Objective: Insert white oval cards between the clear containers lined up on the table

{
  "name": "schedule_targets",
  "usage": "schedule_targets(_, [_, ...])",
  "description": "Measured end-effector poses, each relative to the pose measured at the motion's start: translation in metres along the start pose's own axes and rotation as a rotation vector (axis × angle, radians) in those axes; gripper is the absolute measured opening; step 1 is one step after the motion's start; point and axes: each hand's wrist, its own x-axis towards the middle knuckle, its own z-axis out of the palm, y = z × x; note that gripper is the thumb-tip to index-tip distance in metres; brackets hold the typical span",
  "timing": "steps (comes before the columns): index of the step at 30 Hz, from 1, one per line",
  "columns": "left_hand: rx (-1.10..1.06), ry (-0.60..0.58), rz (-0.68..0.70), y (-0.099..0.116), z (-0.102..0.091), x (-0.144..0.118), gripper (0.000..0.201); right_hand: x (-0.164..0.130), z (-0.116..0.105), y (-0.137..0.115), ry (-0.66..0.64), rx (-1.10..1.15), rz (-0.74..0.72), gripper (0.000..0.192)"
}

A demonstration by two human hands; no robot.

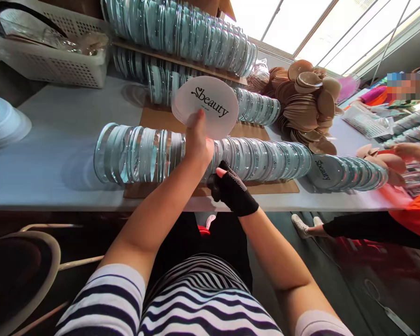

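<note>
My left hand (197, 142) is raised over the table and grips a stack of round white lids printed "Sbeauty" (206, 105) by its lower edge. My right hand (231, 189), in a black fingerless glove, sits just below and to the right, close to the left wrist, with a fingertip showing; it holds nothing that I can see. Right behind both hands a long row of clear round cases (203, 156) lies on its side on brown cardboard (280, 187).
More rows of clear cases (182, 32) are stacked at the back. A white basket (52, 65) stands far left, white discs (3, 123) at the left edge, a heap of tan puffs (308, 102) at right. Another person's hand (406, 151) works at the right.
</note>
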Motion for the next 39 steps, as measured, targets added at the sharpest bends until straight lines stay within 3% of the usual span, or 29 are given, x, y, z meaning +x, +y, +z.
schedule_targets(4, [0.007,-0.011,0.008,-0.001,0.000,0.000,0.045,0.000,-0.018,-0.012,-0.057,-0.402,0.209,0.044])
schedule_targets(7, [0.007,0.008,0.030,-0.001,0.002,0.000,0.039,-0.007,-0.028,-0.025,-0.102,-0.582,0.189,0.040])
schedule_targets(9, [0.007,0.015,0.033,-0.001,0.004,0.000,0.036,-0.007,-0.035,-0.038,0.068,-0.802,0.014,0.036])
schedule_targets(12, [0.026,0.001,-0.013,0.000,0.008,-0.001,0.031,0.009,-0.046,-0.068,0.591,-1.084,-0.430,0.035])
schedule_targets(13, [0.036,-0.007,-0.026,0.001,0.009,-0.002,0.029,0.019,-0.048,-0.078,0.698,-1.134,-0.542,0.040])
schedule_targets(14, [0.046,-0.013,-0.035,0.001,0.010,-0.003,0.028,0.028,-0.048,-0.087,0.737,-1.185,-0.609,0.047])
schedule_targets(16, [0.065,-0.017,-0.035,0.001,0.012,-0.009,0.024,0.044,-0.042,-0.098,0.664,-1.332,-0.645,0.062])
schedule_targets(19, [0.091,-0.027,-0.022,0.002,0.013,-0.022,0.016,0.049,-0.020,-0.096,0.526,-1.515,-0.723,0.061])
schedule_targets(22, [0.113,-0.074,0.001,0.008,0.012,-0.038,0.012,0.039,-0.006,-0.085,0.649,-1.493,-0.858,0.058])
schedule_targets(25, [0.118,-0.095,0.042,0.016,0.012,-0.046,0.014,0.029,-0.005,-0.081,0.786,-1.354,-0.849,0.062])
schedule_targets(30, [0.135,0.007,0.049,0.021,0.011,-0.048,0.017,0.021,0.010,-0.078,0.684,-1.451,-0.850,0.063])
schedule_targets(32, [0.119,-0.006,0.004,0.023,0.009,-0.046,0.016,0.023,0.016,-0.079,0.648,-1.443,-0.762,0.053])
schedule_targets(33, [0.104,-0.021,-0.022,0.025,0.008,-0.044,0.017,0.023,0.017,-0.082,0.690,-1.396,-0.709,0.048])
schedule_targets(35, [0.071,-0.044,-0.049,0.033,0.004,-0.037,0.021,0.018,0.013,-0.088,0.914,-1.233,-0.671,0.044])
schedule_targets(37, [0.044,-0.039,-0.021,0.044,0.001,-0.024,0.028,-0.002,0.003,-0.090,1.116,-1.104,-0.764,0.045])
schedule_targets(39, [0.027,-0.018,0.033,0.054,-0.003,-0.007,0.037,-0.035,-0.003,-0.084,1.094,-1.147,-0.859,0.049])
